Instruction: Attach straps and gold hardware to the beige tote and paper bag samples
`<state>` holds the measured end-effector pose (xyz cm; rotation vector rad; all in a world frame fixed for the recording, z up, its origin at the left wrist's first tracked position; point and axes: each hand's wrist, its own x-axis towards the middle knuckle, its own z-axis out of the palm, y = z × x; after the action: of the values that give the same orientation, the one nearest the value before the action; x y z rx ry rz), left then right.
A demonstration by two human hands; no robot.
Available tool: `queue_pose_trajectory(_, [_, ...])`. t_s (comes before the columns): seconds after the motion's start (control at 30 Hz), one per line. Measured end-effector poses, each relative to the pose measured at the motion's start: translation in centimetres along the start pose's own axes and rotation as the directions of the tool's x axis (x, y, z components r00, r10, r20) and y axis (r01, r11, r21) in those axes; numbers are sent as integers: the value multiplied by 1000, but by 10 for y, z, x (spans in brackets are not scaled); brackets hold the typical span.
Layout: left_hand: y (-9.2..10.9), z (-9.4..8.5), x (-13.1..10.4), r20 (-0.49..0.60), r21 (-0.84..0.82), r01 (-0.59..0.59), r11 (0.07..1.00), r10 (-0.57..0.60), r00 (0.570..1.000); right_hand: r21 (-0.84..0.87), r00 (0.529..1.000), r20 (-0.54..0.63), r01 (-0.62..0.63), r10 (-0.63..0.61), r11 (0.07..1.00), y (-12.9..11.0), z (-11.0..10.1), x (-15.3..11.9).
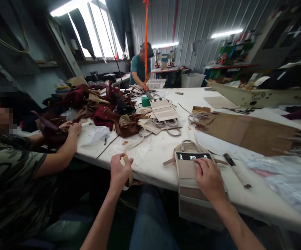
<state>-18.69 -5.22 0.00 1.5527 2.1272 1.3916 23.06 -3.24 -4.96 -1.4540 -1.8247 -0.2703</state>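
Head view: left fingers (117, 159) pinch strip (126, 159); panel (186, 170) lies under right fingers (201, 164), grip unclear.

Obs.: your R hand (209, 176) hides pt. of the beige panel (188, 170); print on its blk. strip (184, 156) too sm. to read. Your L hand (119, 172) hides pt. of the tape (126, 159). Your L forearm (101, 215) & R forearm (240, 222) cut off at btm. edge. Camo-clad co-worker (10, 180) cut off at L edge. Plastic sheet (283, 173) blurred.
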Motion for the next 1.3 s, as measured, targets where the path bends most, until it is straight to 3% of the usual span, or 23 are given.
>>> queue_pose_trajectory(0.07, [-21, -3, -29, 3, -27, 160, 987, -160, 987, -17, 1000, 10, -8, 8, 1000, -2, -2, 1])
queue_pose_trajectory(0.2, [-44, 13, -81, 118, -248, 424, 871, -407, 906, -26, 1000, 21, -10, 11, 1000, -3, -4, 0])
queue_pose_trajectory(0.33, [-41, 26, -94, 351, -381, 482, 789, -359, 865, -2, 999, 26, -25, 25, 1000, -3, -5, 0])
queue_pose_trajectory(0.5, [-20, 6, -81, 455, -451, 517, 727, -311, 834, 67, 992, 121, -53, 45, 996, -6, -21, 10])
queue_pose_trajectory(0.57, [-9, -7, -79, 495, -462, 567, 682, -332, 803, 97, 991, 118, -69, 57, 993, -20, -36, 15])
queue_pose_trajectory(0.67, [18, -23, -77, 570, -534, 645, 546, -331, 752, 209, 997, 58, -63, 51, 976, -60, -58, 17])
queue_pose_trajectory(0.8, [69, -33, -65, 664, -678, 686, 265, -179, 726, 511, 958, 258, -27, -123, 859, -118, -63, 13])
queue_pose_trajectory(0.87, [92, -36, -56, 678, -717, 687, 118, -110, 727, 550, 947, 277, -19, -161, 835, -127, -57, 14])
queue_pose_trajectory(1.0, [130, -45, -43, 687, -723, 669, -169, -81, 722, 597, 975, 214, -85, -56, 798, -115, -57, 21])
queue_pose_trajectory(1.07, [149, -48, -43, 701, -698, 668, -259, -52, 712, 701, 936, 336, -170, -109, 693, -117, -66, 22])
queue_pose_trajectory(1.2, [180, -42, -46, 720, -647, 676, -352, 9, 694, 812, 742, 574, -461, -346, 358, -151, -77, 8])
queue_pose_trajectory(1.23, [184, -40, -46, 723, -642, 678, -358, 13, 691, 805, 714, 593, -517, -373, 291, -160, -77, 2])
queue_pose_trajectory(1.3, [187, -40, -42, 716, -653, 673, -347, 8, 698, 795, 710, 604, -569, -362, 211, -173, -77, -11])
